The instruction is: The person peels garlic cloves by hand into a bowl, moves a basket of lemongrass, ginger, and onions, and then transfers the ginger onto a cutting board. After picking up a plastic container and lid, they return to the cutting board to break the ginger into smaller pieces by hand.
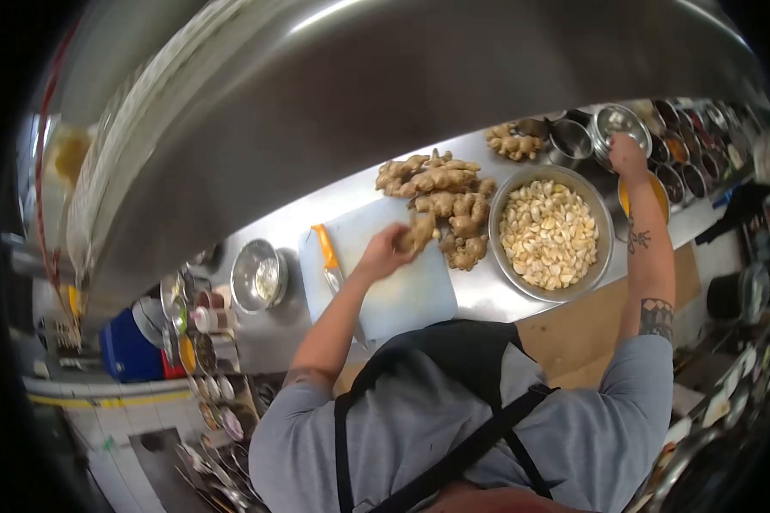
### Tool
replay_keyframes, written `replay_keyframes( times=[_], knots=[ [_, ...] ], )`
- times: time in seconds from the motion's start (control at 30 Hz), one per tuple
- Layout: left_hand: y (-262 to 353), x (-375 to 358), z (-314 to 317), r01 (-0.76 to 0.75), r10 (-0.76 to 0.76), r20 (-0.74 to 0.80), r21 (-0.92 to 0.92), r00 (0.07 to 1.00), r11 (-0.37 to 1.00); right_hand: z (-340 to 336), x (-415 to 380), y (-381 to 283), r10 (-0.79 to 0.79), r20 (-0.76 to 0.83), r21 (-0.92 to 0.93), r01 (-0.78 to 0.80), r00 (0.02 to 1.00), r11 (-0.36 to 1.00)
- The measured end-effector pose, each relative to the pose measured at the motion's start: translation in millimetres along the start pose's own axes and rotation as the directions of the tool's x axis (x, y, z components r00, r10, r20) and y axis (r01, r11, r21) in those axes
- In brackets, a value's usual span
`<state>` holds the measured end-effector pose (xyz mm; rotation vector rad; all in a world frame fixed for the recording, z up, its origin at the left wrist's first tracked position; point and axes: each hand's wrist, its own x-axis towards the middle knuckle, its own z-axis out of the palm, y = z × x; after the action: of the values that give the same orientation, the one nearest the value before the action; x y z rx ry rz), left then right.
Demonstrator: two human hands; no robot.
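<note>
My left hand (387,250) is closed round a piece of ginger (419,234) above the right part of a pale blue cutting board (419,299). A knife with an orange handle (324,246) lies on the board's left side. Behind the board is a heap of ginger roots (443,180). My right hand (627,154) reaches to the near rim of a metal bowl (606,120) at the back right; its fingers are too small to make out. Between my arms stands a large metal bowl of peeled garlic cloves (549,235).
A metal bowl with pale bits (259,276) stands left of the board. More ginger (513,143) lies behind the garlic. Small metal containers (571,140) line the back right. An orange-rimmed bowl (647,201) is under my right forearm. Brown cardboard (573,338) lies near my body.
</note>
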<state>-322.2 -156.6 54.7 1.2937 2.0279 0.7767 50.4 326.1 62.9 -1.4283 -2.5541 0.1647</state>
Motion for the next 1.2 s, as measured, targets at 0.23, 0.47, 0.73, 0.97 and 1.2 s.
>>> replay_keyframes(
  times=[0.23,0.47,0.73,0.97,1.2],
  knots=[
    [-55.9,-114.7,48.8,0.051,0.004,-0.285,0.185,0.958,0.981,17.4,18.7,30.4,-0.072,0.02,-0.203,0.075,0.997,0.976],
    [-92.9,-145.1,21.9,0.049,0.044,-0.566,0.148,0.823,0.988,-15.7,49.7,31.4,0.098,-0.236,0.077,-0.082,0.967,0.994],
    [-249.6,-190.2,-82.4,-0.431,-0.822,-0.202,-0.901,0.533,-0.057,-40.8,-93.9,-210.7,-0.221,-0.28,0.315,0.307,0.934,0.898],
    [-270.3,-181.7,-140.5,-0.577,-0.82,-0.255,-0.809,0.513,-0.11,66.8,-216.5,-396.6,-0.535,-0.063,0.658,0.438,0.842,0.612],
    [-237.2,-174.7,-108.1,-0.061,-0.497,-0.169,-0.972,0.851,0.226,113.4,-235.9,-477.5,-0.613,0.019,0.517,0.517,0.79,0.682]
  ],
)
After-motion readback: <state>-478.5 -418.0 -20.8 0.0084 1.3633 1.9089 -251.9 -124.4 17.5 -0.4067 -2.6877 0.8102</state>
